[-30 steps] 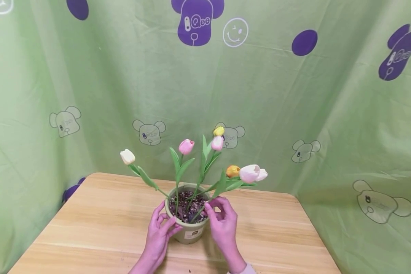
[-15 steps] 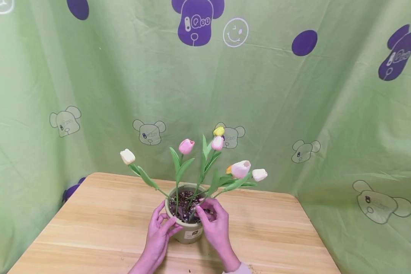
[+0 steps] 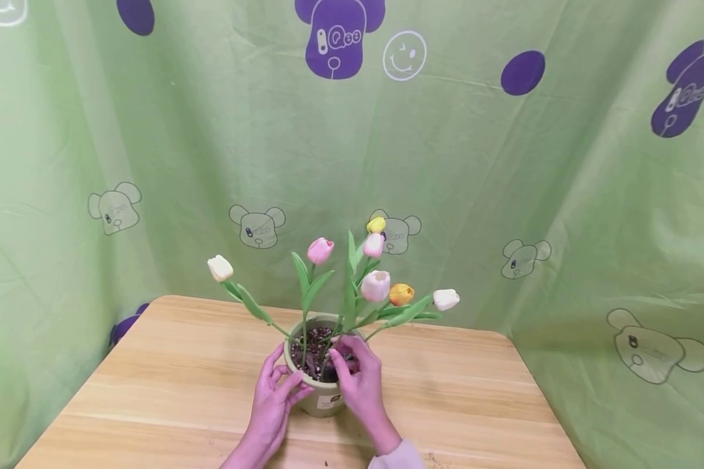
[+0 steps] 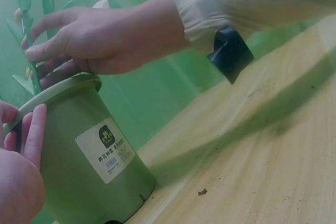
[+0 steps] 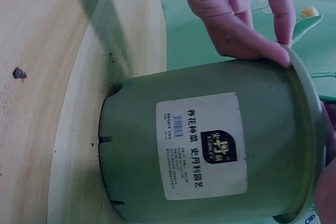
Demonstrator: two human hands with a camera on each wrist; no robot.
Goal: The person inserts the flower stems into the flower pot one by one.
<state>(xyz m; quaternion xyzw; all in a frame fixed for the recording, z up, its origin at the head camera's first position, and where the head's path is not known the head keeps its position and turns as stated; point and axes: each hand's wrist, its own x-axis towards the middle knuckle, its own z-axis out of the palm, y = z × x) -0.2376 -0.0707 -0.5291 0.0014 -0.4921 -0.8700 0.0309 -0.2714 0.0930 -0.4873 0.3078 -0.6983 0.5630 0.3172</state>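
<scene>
A green flowerpot [image 3: 312, 405] with dark, speckled soil [image 3: 315, 348] stands on the table, several tulips rising from it. My left hand [image 3: 272, 396] grips its left side, thumb at the rim and fingers against the wall, as the right wrist view confirms. Reaching over the rim, my right hand [image 3: 361, 384] pinches the green stem [image 4: 34, 74] of a pale pink tulip [image 3: 376, 286] low down, near the soil. Around that bloom are an orange tulip [image 3: 401, 295], a white one [image 3: 446, 299], a lighter pink one [image 3: 373, 245] and a yellow one [image 3: 376, 225].
A pink tulip [image 3: 320, 251] stands upright at the back, and a cream tulip [image 3: 220, 268] leans far left. Crumbs of soil [image 4: 202, 192] lie on the wooden table [image 3: 475, 404]. A green printed curtain [image 3: 457, 163] hangs behind and at both sides.
My right hand has moved left over the pot, and the pale pink tulip has swung left with it, away from the white tulip and past the orange one. My left hand has stayed on the pot.
</scene>
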